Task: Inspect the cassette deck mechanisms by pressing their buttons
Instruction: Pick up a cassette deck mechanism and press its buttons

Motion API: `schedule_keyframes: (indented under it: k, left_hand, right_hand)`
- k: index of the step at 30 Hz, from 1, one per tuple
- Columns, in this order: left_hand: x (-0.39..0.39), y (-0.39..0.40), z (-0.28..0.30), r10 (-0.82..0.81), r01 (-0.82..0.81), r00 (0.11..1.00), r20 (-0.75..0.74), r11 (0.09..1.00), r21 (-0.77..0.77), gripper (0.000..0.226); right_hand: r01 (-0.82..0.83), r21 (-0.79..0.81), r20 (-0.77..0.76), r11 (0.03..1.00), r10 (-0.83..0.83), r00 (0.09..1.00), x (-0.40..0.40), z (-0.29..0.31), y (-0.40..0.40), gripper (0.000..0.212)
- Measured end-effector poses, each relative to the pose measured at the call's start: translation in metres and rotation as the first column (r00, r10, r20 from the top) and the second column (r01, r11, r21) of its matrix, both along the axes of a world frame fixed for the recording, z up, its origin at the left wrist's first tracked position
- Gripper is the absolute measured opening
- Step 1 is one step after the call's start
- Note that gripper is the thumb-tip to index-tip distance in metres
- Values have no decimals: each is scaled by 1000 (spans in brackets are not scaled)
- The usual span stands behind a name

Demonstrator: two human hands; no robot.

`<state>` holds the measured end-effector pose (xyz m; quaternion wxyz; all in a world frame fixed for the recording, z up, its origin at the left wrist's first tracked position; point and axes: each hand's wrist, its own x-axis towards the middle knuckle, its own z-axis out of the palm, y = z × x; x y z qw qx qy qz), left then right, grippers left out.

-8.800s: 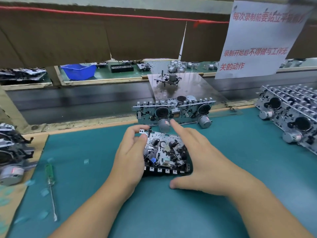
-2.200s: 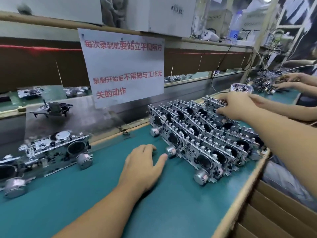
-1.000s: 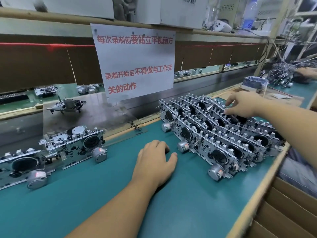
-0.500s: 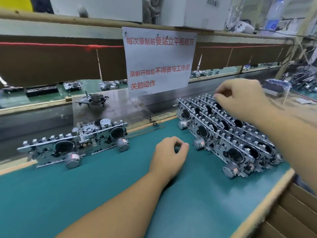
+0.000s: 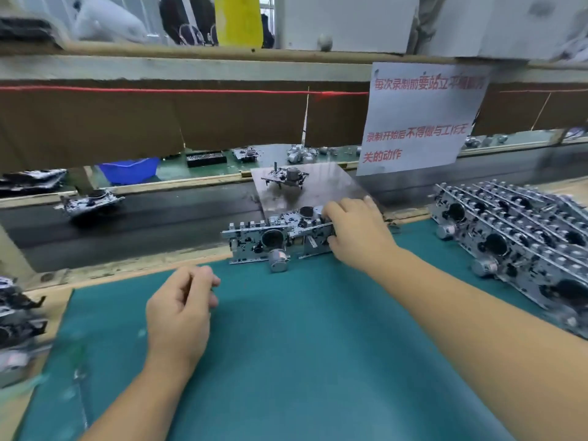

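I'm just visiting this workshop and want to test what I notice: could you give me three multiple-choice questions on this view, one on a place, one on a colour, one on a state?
1. Where is the big stack of cassette mechanisms?
A. right side of the mat
B. left side of the mat
C. in the blue tub

2. What colour is the mat?
A. red
B. teal green
C. yellow

3. What is the right hand doing?
A. hanging idle
B. holding a screwdriver
C. gripping a mechanism

Answers: 1 A, the stack lies at the right edge; 2 B, the work surface is teal; 3 C, its fingers curl round the part's end.
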<state>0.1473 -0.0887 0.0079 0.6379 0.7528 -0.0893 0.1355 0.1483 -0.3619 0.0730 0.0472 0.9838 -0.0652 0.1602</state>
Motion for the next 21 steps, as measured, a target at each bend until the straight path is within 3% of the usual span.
schedule_keyframes:
  k: [5, 8, 13, 16, 19, 21]
  left_hand:
    - [13, -13, -5, -266, 293, 956, -125, 901, 321, 20]
    - [19, -10, -9, -252, 283, 958, -136, 907, 312, 26]
    - [22, -12, -12, -237, 278, 959, -155, 889, 363, 30]
    - [21, -12, -12, -260, 296, 953, -153, 901, 317, 33]
    - [19, -13, -8, -285, 331, 936, -207, 912, 241, 33]
    - [21, -14, -5, -295, 338, 925, -240, 927, 161, 33]
  right_hand:
    - [-9, 28, 157, 1000, 5, 988, -13, -12, 9, 35]
    - [-51, 122, 129, 991, 35, 991, -16, -9, 11, 40]
    - [-21, 102, -97, 995, 31, 995, -19, 28, 17, 36]
    - [-29, 89, -143, 996, 41, 989, -33, 44, 30, 32]
    - [-128, 85, 78, 988, 122, 990, -55, 25, 53, 29]
    - [-241, 107, 271, 965, 205, 940, -66, 0, 70, 29]
